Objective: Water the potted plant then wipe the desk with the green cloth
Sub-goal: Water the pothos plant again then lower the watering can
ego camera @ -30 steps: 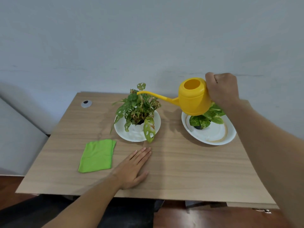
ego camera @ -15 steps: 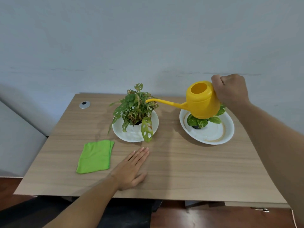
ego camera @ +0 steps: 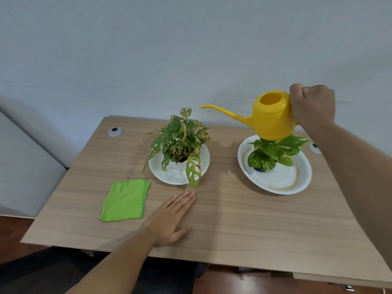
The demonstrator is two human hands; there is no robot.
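Two potted plants on wooden counter [ego camera: 244,225], each on white plate. Right hand [ego camera: 312,107] fisted, fingers wrapped round handle of yellow watering can [ego camera: 273,118], held in air above right-side plant [ego camera: 273,151]; spout points left, roughly level, tip near top of holey-leaf plant [ego camera: 180,139] at centre. Left hand [ego camera: 171,215] flat on counter, palm down, fingers pressed together, gripping nothing. Green cloth [ego camera: 125,200] folded, lying just left of left hand, near centre plate [ego camera: 169,177]. Right plate [ego camera: 282,179] shows brown ring stain.
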